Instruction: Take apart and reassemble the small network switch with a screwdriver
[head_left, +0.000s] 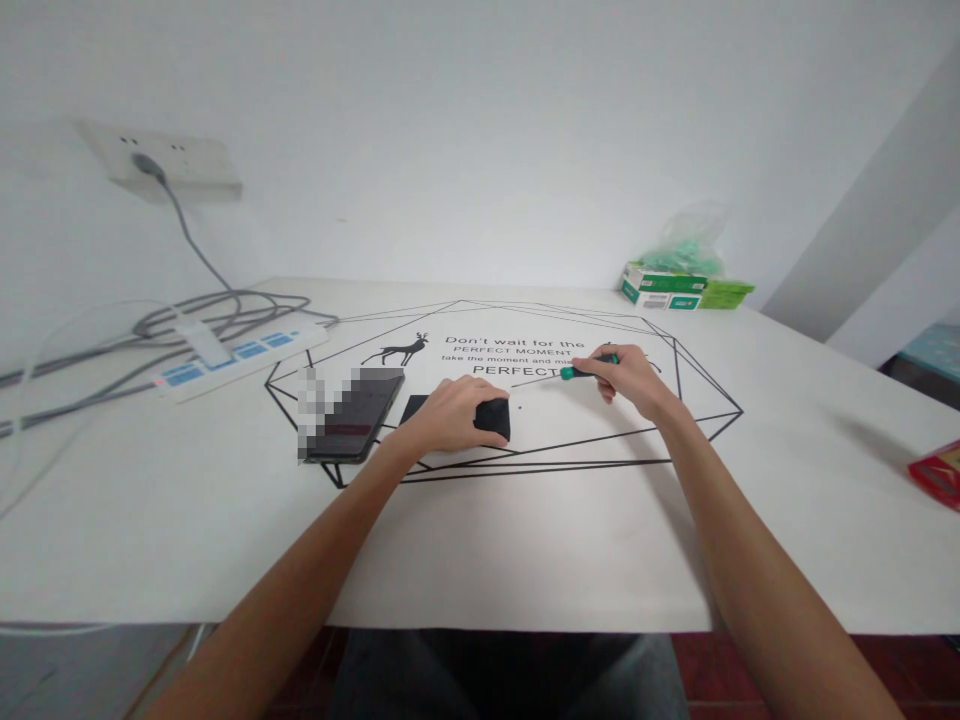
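Near the middle of the table [525, 540], the left hand [450, 415] lies palm-down over a small black block [496, 420]. Its grip is clenched around the block's top and near side. Pressing from above like this seems meant to pin the block flat so it cannot slide on the smooth white surface.

Just right of it, the right hand [630, 380] holds a screwdriver [579, 372]. The grip pinches the green handle between thumb and fingertips, much as one holds a pen. The thin metal shaft slants down and left, and its tip hangs just short of the block, which suits fine, light work rather than force.

The block looks matte, boxy and soft-cornered. A flat black plate [412, 407] lies touching the table just left of the left hand, with a dark, glossy phone [360, 410] beside it. Black geometric lines, a deer and lettering are printed on the table's surface.

To the far left, a white power strip [247, 352] trails grey cables up to a wall socket [172, 165]. To the far right, green-and-white cartons [664, 285] sit against the wall under a crinkled clear bag [686, 245]. A red box [937, 470] lies at the right edge.
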